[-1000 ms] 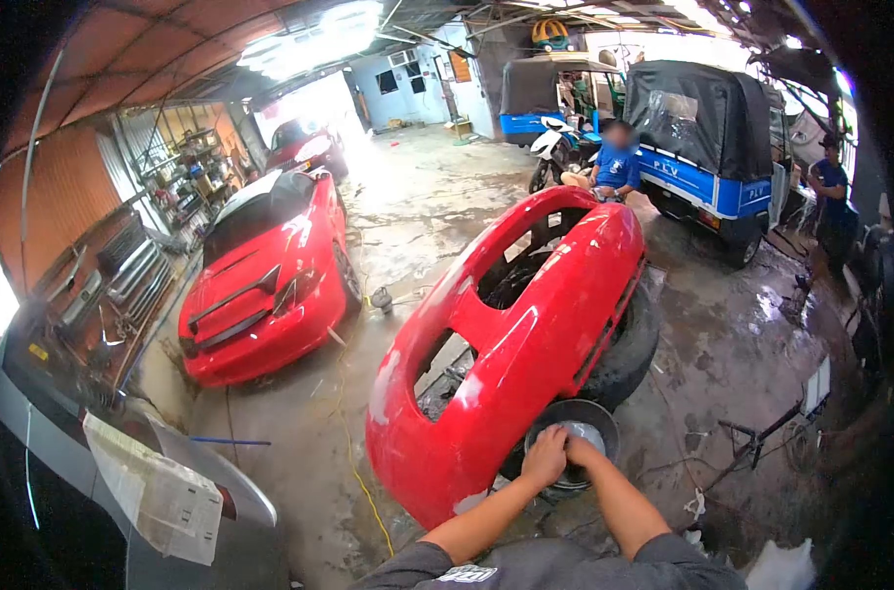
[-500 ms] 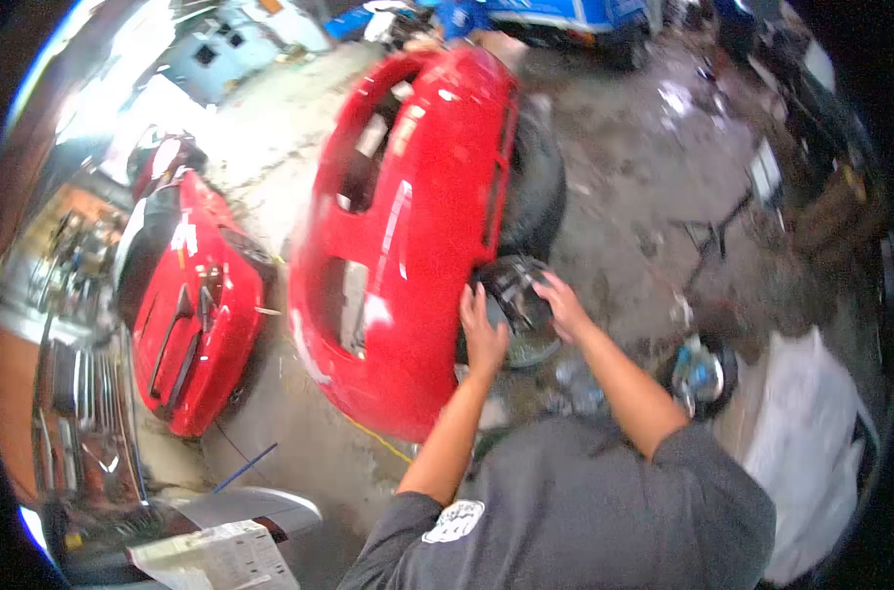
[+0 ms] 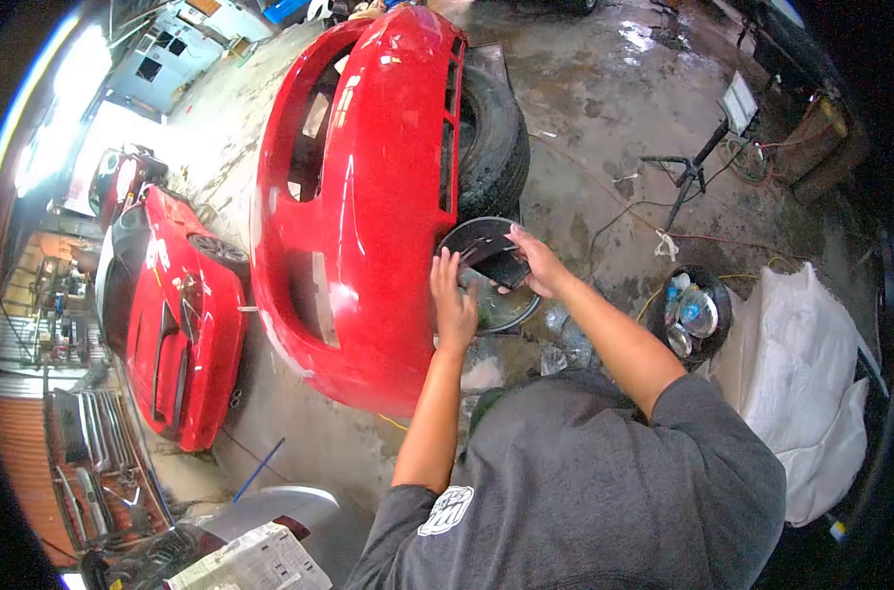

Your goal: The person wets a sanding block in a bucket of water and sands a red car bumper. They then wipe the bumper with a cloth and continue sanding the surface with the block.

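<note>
A bucket (image 3: 521,326) with a dark rim stands right beside the red car bumper (image 3: 388,187). Over its opening, my right hand (image 3: 537,264) grips a thin, black, flat sheet-like piece (image 3: 506,269) between thumb and fingers. Its exact kind I cannot tell. My left hand (image 3: 455,303) is at the bucket's left side, fingers stretched upward and holding nothing. In this view it overlaps the bumper's lower right edge.
Behind the bucket, a tire (image 3: 506,147) sits against the bumper. A black tub (image 3: 700,313) of bottles and a white covered bundle (image 3: 796,393) lie to the right. Farther back stands a work light on a tripod (image 3: 685,175). A red car (image 3: 186,344) is at left.
The view has shifted, so the bumper and tire appear farther left and higher. My fingers have turned around the bucket opening, and the black piece shows more plainly in my right hand.
</note>
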The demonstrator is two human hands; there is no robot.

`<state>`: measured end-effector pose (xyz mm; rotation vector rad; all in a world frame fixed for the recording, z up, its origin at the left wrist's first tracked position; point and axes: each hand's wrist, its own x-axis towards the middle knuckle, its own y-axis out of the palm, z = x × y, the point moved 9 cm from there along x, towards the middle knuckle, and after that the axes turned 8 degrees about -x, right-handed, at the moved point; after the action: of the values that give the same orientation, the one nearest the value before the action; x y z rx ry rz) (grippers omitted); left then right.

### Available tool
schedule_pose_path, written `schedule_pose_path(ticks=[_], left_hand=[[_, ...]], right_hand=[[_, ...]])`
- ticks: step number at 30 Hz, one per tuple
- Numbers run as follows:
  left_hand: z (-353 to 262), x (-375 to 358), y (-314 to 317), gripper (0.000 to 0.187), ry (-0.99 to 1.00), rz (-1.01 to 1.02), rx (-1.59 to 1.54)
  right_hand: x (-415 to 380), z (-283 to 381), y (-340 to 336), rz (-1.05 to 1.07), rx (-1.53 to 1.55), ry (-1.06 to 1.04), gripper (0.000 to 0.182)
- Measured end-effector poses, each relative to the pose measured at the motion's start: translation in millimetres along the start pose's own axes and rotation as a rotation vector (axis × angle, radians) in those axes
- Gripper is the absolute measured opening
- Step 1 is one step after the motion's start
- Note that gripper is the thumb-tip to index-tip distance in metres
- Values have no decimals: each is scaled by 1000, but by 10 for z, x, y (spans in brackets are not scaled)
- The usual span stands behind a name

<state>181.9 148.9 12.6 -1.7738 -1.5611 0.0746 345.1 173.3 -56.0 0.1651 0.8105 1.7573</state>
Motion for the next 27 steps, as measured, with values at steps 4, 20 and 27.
schedule_pose_path(ticks=[4, 20, 27], left_hand=[[302, 153, -270, 46, -376, -100, -271], [489, -77, 280, 42, -830, -29, -759], [537, -78, 233, 40, -864, 49, -772]], right_hand=[[12, -25, -3, 11, -22, -43, 50], [-256, 94, 265, -534, -1187, -668, 49], [-257, 97, 462, -343, -1223, -740, 52]])
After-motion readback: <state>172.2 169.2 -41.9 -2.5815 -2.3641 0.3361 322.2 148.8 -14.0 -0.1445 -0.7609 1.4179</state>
